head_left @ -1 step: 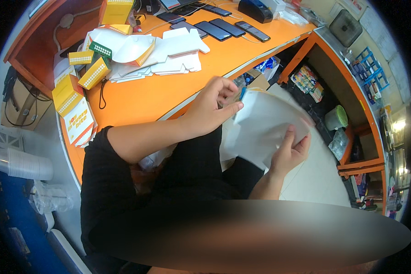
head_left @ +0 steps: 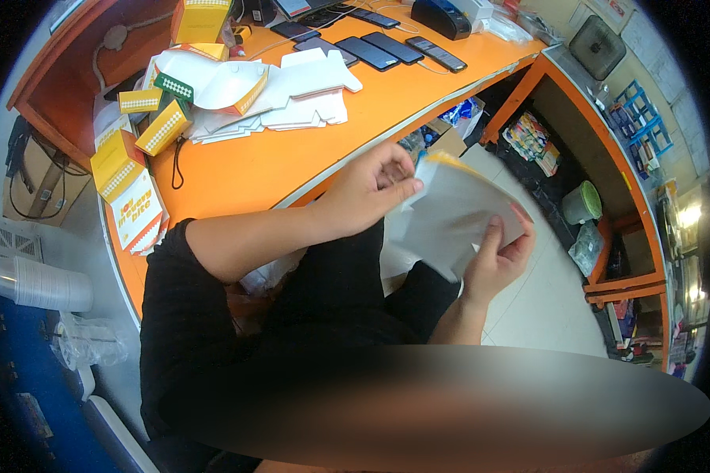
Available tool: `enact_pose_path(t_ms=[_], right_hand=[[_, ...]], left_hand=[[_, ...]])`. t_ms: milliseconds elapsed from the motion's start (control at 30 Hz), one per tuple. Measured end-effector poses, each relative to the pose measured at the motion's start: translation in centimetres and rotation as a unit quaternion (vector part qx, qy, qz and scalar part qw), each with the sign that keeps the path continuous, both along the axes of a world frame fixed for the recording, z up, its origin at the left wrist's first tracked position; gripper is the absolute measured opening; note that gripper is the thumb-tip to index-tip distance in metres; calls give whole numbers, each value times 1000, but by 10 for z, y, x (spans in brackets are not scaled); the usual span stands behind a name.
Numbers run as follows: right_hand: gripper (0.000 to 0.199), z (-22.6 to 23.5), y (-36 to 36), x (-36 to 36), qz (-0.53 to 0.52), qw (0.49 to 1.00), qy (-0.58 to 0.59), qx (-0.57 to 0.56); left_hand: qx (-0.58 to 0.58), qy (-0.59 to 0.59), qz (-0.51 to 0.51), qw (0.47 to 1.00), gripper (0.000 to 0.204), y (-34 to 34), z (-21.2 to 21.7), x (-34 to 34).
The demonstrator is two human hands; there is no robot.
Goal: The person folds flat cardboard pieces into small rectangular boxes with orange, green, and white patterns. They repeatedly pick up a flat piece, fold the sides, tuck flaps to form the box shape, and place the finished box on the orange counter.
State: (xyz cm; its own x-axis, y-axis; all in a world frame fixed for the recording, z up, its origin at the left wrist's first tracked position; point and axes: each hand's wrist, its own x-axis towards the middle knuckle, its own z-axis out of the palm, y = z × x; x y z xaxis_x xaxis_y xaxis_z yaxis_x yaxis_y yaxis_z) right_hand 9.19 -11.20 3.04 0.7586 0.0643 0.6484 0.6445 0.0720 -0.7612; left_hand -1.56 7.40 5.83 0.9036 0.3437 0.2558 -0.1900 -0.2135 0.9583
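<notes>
Above my lap I hold a folding food-carton blank (head_left: 442, 217), its plain pale inside face toward me and a strip of yellow print showing at the far edge. My left hand (head_left: 377, 185) has its fingers curled and its thumb pressed at the upper left corner of the card. Lower on the right edge, my right hand (head_left: 497, 256) grips the blank, thumb lying on the pale face and fingers behind. On the orange table to the left lie a stack of white carton blanks (head_left: 308, 109) and several folded yellow and white cartons (head_left: 118, 164).
Several phones (head_left: 368, 53) lie at the back of the orange table (head_left: 268, 162). A dark blue device (head_left: 442, 17) stands beyond them. Orange shelving (head_left: 627, 288) runs along the right, with a pale green bucket (head_left: 581, 202). Stacked clear plastic tubs (head_left: 38, 284) are at the far left.
The carton blank has tipped slightly, so more of its yellow far edge shows. My left hand has moved down a little; my right hand has shifted slightly left.
</notes>
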Motion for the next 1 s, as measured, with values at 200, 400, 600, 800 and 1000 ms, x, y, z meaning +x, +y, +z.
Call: enact_pose_path(t_ms=[200, 400, 600, 800, 1000], right_hand=[[22, -14, 8, -7, 83, 989, -111, 43], [19, 1, -5, 10, -158, 974, -136, -89], [40, 0, 2, -6, 67, 946, -210, -237], [24, -9, 16, -32, 89, 979, -91, -158], [11, -5, 9, -31, 126, 989, 51, -62]], left_hand=[[-153, 68, -26, 986, 14, 11, -2, 7], [-172, 301, -61, 936, 38, 14, 3, 10], [-180, 61, -157, 969, 62, -16, -9, 0], [-216, 64, -120, 967, 29, -5, -15, 0], [41, 12, -41, 998, 19, -2, -12, 2]])
